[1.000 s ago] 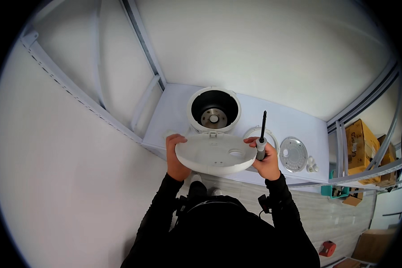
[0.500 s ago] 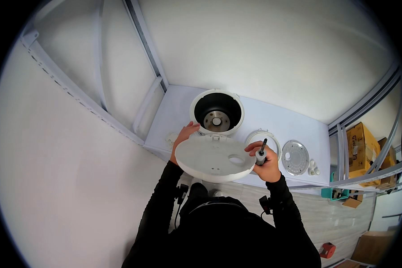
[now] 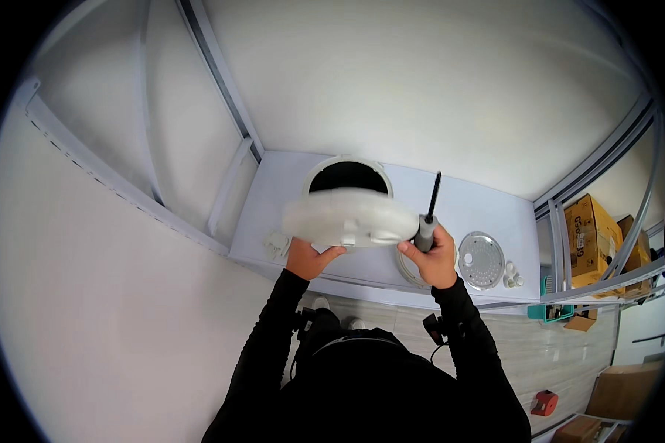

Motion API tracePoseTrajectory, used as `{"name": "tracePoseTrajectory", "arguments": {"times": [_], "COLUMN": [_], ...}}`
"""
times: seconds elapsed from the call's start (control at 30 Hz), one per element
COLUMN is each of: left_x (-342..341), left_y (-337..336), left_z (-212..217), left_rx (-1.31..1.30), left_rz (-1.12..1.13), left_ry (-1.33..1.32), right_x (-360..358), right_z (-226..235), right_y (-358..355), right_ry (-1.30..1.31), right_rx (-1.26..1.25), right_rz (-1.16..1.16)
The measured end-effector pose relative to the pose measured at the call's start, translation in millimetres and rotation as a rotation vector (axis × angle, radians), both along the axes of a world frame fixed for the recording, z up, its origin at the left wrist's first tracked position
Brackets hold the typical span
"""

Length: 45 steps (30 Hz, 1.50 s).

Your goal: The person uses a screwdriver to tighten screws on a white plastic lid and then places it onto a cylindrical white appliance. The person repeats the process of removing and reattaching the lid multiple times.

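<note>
I hold a round white appliance lid (image 3: 351, 218) above the white table (image 3: 281, 199), blurred by motion. My left hand (image 3: 309, 258) grips its near left edge from below. My right hand (image 3: 432, 255) is closed on a grey-handled screwdriver (image 3: 428, 214) with its black shaft pointing up, and its fingers also touch the lid's right edge. Behind the lid stands the open white cooker body (image 3: 347, 173) with a dark inside, partly hidden by the lid.
A round perforated metal plate (image 3: 481, 260) lies on the table to the right, with small white parts (image 3: 513, 277) beside it. A white ring (image 3: 405, 267) sits under my right hand. Cardboard boxes (image 3: 595, 236) stand on shelving at the right. A small white piece (image 3: 275, 244) lies near the left edge.
The lid has been lifted and tipped up over the cooker body. My left hand slid from its far rim to its near underside. The screwdriver now points upward.
</note>
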State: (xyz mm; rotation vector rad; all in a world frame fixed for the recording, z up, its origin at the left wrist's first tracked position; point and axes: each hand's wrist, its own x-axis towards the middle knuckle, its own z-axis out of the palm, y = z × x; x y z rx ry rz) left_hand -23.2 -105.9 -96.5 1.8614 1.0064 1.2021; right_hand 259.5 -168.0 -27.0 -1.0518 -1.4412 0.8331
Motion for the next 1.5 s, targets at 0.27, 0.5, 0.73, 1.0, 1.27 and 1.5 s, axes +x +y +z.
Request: {"name": "tracePoseTrajectory", "arguments": {"times": [0.27, 0.5, 0.73, 1.0, 1.27, 1.5], "left_x": [12.4, 16.3, 20.0, 27.2, 30.5, 33.3], "left_y": [11.6, 24.0, 28.5, 32.8, 35.9, 41.1], "left_z": [-14.1, -4.0, -8.3, -6.3, -2.6, -13.2], "left_rx": [0.244, 0.081, -0.03, -0.068, -0.099, -0.052], "left_rz": [0.311, 0.262, 0.278, 0.275, 0.337, 0.336], "left_ry": [0.038, -0.027, -0.089, -0.16, -0.137, -0.167], "right_x": [-10.7, -14.0, -22.7, -26.2, -26.3, -25.9], "right_z": [-13.5, -33.0, -41.0, -47.2, -46.6, -40.3], "right_y": [56.5, 79.9, 95.8, 104.8, 108.1, 108.2], "right_ry": [0.163, 0.209, 0.186, 0.133, -0.169, -0.202], "right_rx": [-0.046, -0.128, -0.143, -0.161, -0.047, -0.099], "right_rz": [-0.083, -0.195, -0.221, -0.266, -0.417, -0.388]}}
